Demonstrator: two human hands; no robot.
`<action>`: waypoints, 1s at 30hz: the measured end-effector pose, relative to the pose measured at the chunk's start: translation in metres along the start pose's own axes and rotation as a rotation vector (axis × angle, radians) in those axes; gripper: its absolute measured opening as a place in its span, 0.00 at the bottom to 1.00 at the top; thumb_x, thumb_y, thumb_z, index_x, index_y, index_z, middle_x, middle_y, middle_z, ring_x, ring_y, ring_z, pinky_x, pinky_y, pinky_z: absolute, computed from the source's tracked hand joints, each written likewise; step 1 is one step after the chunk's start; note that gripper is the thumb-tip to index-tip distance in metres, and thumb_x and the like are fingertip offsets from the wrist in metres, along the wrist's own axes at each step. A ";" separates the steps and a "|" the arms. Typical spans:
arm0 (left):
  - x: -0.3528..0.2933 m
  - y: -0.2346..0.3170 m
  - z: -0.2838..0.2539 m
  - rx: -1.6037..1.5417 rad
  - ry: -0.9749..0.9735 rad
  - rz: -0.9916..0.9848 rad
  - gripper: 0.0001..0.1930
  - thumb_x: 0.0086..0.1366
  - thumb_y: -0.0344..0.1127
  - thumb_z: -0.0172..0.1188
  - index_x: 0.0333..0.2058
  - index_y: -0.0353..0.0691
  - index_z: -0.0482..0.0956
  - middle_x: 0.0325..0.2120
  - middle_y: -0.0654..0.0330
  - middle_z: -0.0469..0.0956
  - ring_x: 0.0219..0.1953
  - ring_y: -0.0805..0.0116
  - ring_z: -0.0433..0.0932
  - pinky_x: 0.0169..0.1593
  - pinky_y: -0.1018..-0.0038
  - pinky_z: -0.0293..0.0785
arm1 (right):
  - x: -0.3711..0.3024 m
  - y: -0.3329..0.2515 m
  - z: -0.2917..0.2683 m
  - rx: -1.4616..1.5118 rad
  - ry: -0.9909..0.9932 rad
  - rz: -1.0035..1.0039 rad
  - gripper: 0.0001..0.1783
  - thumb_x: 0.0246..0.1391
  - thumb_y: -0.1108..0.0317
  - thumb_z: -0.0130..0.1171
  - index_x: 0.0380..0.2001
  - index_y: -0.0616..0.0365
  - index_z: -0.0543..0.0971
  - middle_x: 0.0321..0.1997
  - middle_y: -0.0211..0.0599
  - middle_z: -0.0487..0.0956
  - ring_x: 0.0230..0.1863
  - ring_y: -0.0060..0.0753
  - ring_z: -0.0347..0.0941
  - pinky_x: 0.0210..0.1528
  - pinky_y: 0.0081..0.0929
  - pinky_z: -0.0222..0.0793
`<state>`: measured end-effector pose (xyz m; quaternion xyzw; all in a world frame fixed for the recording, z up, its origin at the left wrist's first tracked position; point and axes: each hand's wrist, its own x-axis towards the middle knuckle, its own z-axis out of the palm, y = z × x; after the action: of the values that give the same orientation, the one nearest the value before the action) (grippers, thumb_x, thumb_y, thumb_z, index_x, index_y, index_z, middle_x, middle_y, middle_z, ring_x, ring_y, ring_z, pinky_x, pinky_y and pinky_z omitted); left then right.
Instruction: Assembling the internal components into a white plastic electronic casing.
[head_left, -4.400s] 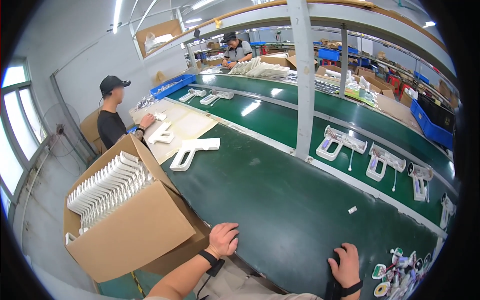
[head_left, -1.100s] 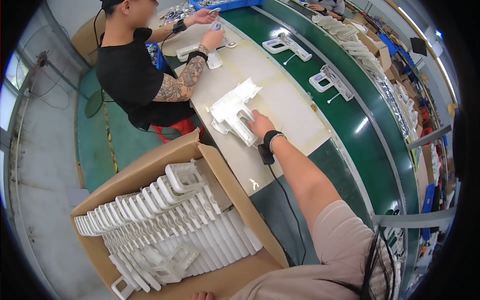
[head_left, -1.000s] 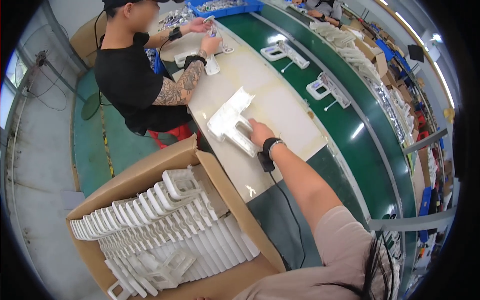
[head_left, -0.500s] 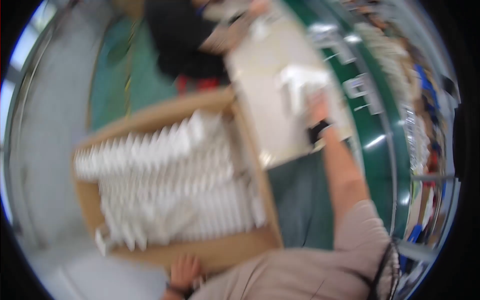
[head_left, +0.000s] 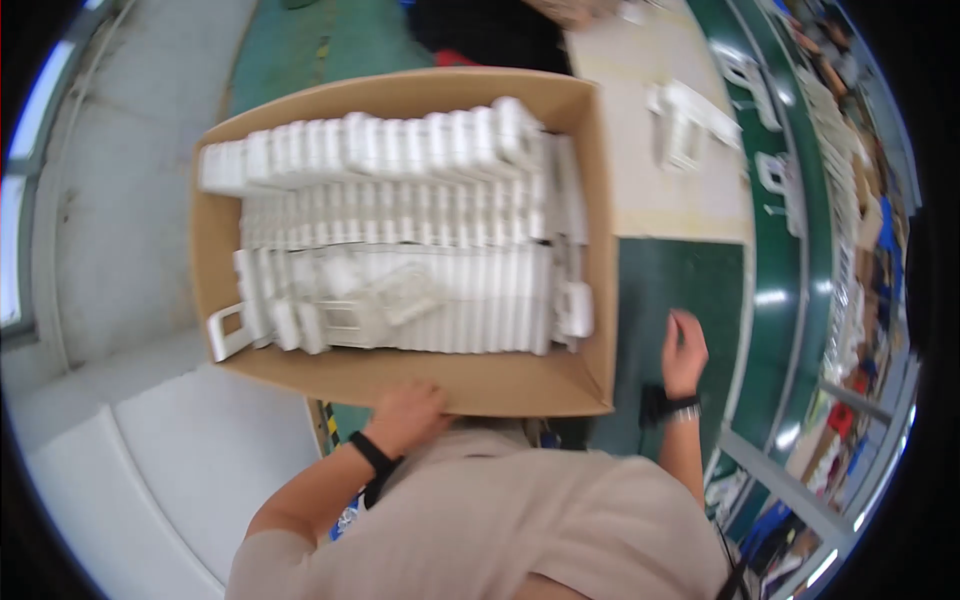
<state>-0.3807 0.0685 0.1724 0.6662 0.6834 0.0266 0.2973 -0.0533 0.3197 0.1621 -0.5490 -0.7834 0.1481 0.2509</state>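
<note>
"Grey wall [head_left: 130, 200] on the far left, with a bright window [head_left: 14, 250] at its edge. What stands next to it?"

"A cardboard box [head_left: 520, 385], its top spread wide. White shells [head_left: 400, 215] fill it, packed upright side by side in rows, and one loose frame [head_left: 408, 298] lies slantwise across the front row. Another white piece [head_left: 228, 332] leans in the left front corner."

"And the left hand [head_left: 408, 415]?"

"On the near edge of the box, palm down, a black band [head_left: 372, 453] on the wrist. The fingers are smeared by blur, so I can't tell whether they grasp the cardboard or simply rest on it."

"Who is behind the box?"

"A co-worker in black [head_left: 490, 30], mostly cut off by the upper edge."

"Now the right hand [head_left: 685, 355]."

"Right of the box, over the dark green tabletop [head_left: 640, 300]. Its fingers are loosely curled and released (whether they touch the surface, I can't say)."

"Any shell outside the box?"

"One pistol-shaped white form [head_left: 685, 125] on the pale board [head_left: 640, 205], ahead of that hand and well apart from it. Farther right runs a shiny green conveyor [head_left: 770, 345] carrying white assemblies [head_left: 775, 180], and a grey metal beam [head_left: 790, 485] slants across the lower right."
</note>
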 end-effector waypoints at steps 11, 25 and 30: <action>-0.017 -0.131 -0.084 -0.255 0.091 0.005 0.23 0.56 0.46 0.60 0.45 0.36 0.74 0.43 0.46 0.75 0.47 0.51 0.73 0.50 0.62 0.69 | -0.015 -0.267 0.085 0.209 -0.873 -0.410 0.14 0.48 0.67 0.59 0.39 0.59 0.76 0.36 0.43 0.77 0.40 0.47 0.73 0.44 0.38 0.69; -0.109 -0.273 -0.093 0.453 0.295 -0.654 0.27 0.55 0.45 0.61 0.46 0.29 0.70 0.46 0.46 0.72 0.49 0.52 0.70 0.53 0.64 0.66 | -0.068 -0.257 0.313 0.038 -1.268 0.143 0.33 0.48 0.46 0.61 0.40 0.70 0.70 0.40 0.56 0.76 0.39 0.46 0.74 0.43 0.35 0.69; -0.092 -0.287 -0.100 -0.236 0.403 -0.776 0.26 0.62 0.46 0.53 0.51 0.30 0.67 0.41 0.41 0.73 0.47 0.45 0.72 0.51 0.60 0.68 | -0.093 -0.337 0.297 0.740 -1.078 0.351 0.28 0.56 0.54 0.56 0.44 0.71 0.66 0.38 0.46 0.75 0.38 0.32 0.71 0.40 0.28 0.69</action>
<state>-0.6879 -0.0124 0.1642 0.3040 0.9190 0.1201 0.2203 -0.4577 0.1261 0.0655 -0.3953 -0.5960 0.6983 -0.0312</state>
